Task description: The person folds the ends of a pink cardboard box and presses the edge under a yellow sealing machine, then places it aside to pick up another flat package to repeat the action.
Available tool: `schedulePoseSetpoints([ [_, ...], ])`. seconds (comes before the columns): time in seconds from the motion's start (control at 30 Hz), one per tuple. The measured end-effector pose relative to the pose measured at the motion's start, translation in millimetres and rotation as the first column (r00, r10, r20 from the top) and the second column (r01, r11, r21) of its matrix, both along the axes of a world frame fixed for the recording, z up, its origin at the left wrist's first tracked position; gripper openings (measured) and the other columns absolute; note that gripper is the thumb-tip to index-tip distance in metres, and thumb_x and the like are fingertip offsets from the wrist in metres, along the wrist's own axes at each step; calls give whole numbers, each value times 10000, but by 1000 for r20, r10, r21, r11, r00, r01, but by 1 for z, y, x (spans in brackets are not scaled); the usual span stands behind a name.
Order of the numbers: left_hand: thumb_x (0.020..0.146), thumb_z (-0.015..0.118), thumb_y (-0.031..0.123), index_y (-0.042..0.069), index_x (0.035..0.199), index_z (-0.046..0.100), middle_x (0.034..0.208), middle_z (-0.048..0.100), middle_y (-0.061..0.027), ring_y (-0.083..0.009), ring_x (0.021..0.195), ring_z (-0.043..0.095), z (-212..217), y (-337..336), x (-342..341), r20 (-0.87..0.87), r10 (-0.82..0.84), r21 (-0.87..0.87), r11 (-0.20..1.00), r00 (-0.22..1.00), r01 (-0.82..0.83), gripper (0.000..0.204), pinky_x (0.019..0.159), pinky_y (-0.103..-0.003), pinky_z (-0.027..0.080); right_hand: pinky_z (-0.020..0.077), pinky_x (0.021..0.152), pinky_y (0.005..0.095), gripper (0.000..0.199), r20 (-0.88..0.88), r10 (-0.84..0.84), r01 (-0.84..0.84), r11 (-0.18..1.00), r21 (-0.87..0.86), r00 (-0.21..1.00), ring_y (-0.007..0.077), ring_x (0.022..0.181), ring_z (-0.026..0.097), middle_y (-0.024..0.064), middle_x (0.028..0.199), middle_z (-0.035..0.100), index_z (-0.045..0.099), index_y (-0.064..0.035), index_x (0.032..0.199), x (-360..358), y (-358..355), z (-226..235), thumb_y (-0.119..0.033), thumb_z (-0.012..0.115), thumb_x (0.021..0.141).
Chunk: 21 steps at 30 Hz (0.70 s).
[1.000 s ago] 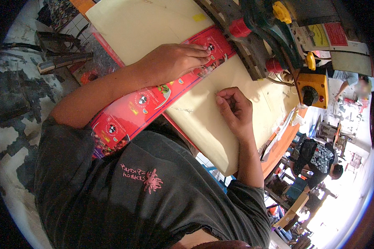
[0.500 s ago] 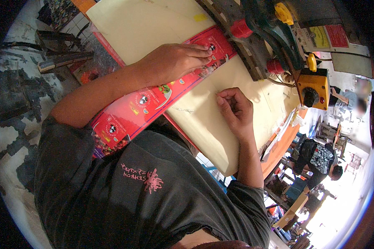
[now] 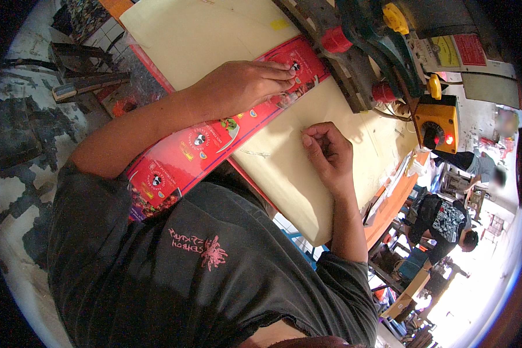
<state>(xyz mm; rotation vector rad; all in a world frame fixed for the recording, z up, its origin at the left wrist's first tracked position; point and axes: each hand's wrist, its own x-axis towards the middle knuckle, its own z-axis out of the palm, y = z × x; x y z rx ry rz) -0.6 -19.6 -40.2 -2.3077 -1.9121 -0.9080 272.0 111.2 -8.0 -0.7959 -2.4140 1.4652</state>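
A long red printed cardboard strip [image 3: 214, 136] lies diagonally on a pale cream board [image 3: 307, 174]. My left hand [image 3: 243, 84] presses flat on the strip near its far end, fingers spread toward the machine. On the bare cream board beside the strip rests my right hand [image 3: 327, 151], its fingers curled in; whether it holds anything small is hidden.
A green and grey machine with red knobs [image 3: 359, 52] stands at the board's far edge. A yellow control box with a lit red button [image 3: 438, 124] sits to the right. Other people [image 3: 446, 223] work lower right. Metal bars [image 3: 81, 84] lie on the stained floor, left.
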Motion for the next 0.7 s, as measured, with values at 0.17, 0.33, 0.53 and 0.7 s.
schedulePoseSetpoints([
  [0.17, 999, 693, 165, 26, 1261, 759, 1484, 676, -95, -230, 1417, 603, 0, 0, 0, 30, 7, -6, 1000, 1000, -7, 303, 1178, -387, 520, 460, 623, 234, 100, -10, -5, 5, 1000, -20, 1000, 46, 688, 550, -7, 811, 672, 702, -35, 1069, -1, -1, 1, -103, 755, 1019],
  [0.33, 1003, 703, 173, 25, 1339, 725, 1460, 690, -107, -242, 1394, 623, 2, 1, 0, 25, 10, -23, 1000, 1000, -9, 368, 1166, -393, 529, 455, 620, 232, 99, 15, -6, 7, 1000, -18, 1000, 44, 685, 543, -14, 809, 668, 700, -35, 1070, 0, -1, 3, -106, 751, 1024],
  [0.53, 1010, 704, 183, 20, 1350, 717, 1452, 693, -122, -251, 1387, 629, 1, 1, 0, 40, 13, -13, 1000, 999, -12, 378, 1169, -394, 525, 454, 619, 231, 101, 17, -15, 16, 999, -50, 1000, 42, 684, 540, -17, 810, 668, 699, -36, 1067, -1, -2, 3, -113, 751, 1025],
  [0.7, 1011, 703, 189, 24, 1364, 711, 1468, 682, -121, -257, 1396, 620, 1, 1, 0, 29, 9, -4, 1000, 1000, -9, 389, 1176, -396, 519, 458, 623, 236, 97, 5, -10, 10, 1000, -25, 1000, 47, 680, 541, -12, 806, 667, 698, -40, 1063, 0, -1, 1, -110, 751, 1021],
])
